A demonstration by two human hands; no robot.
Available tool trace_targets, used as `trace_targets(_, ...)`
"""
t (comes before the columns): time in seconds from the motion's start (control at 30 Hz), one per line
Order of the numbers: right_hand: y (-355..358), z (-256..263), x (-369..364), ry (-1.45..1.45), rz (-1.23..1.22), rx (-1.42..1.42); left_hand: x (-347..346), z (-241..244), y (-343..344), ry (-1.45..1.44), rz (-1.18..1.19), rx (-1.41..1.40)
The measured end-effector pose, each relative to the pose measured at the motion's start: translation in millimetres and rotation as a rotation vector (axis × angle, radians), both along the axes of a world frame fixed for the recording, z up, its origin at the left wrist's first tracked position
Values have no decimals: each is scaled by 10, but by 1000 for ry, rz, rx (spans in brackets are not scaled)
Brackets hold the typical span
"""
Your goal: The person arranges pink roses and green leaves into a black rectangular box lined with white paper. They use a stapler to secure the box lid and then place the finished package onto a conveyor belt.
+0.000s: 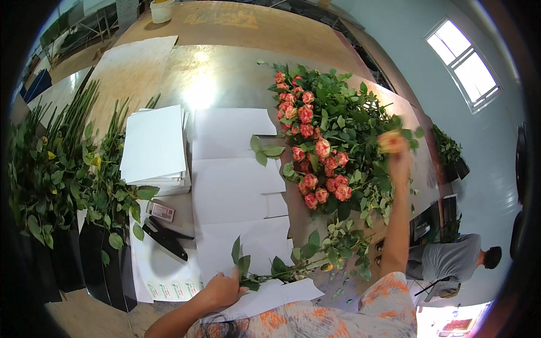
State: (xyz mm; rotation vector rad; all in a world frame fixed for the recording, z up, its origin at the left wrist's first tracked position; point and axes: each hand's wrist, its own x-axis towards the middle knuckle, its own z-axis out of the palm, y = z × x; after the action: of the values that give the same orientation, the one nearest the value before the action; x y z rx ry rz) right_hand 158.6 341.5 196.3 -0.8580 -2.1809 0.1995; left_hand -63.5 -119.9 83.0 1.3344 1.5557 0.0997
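My left hand point(223, 290) rests on the near end of a long white paper sheet point(236, 186), its fingers at the end of a leafy stem point(270, 276). Whether those fingers grip the stem or only touch it, I cannot tell. Farther off, my right hand point(399, 162) is raised over the right side of a flower pile and holds a yellow-orange rose point(389, 141), blurred by motion. Pink-red roses point(322, 148) with dense green leaves point(355, 114) make up that pile. Loose leaves point(267, 151) lie on the paper.
Left of the paper stand a stack of white sheets point(154, 143), a black stapler point(167, 238) and a small staple box point(161, 211). Black containers point(105, 262) hold leafy stems at the left. A bucket point(162, 11) sits far back; a person point(450, 262) stands at right.
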Motion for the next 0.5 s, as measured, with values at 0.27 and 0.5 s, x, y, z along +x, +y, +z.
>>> trace_targets(0.27, -503, 1955, 331, -28, -481, 375, 21, 1, 31, 22, -158, 9)
trace_targets(0.5, -2117, 619, -1053, -892, 356, 123, 36, 82, 58, -9, -158, 5)
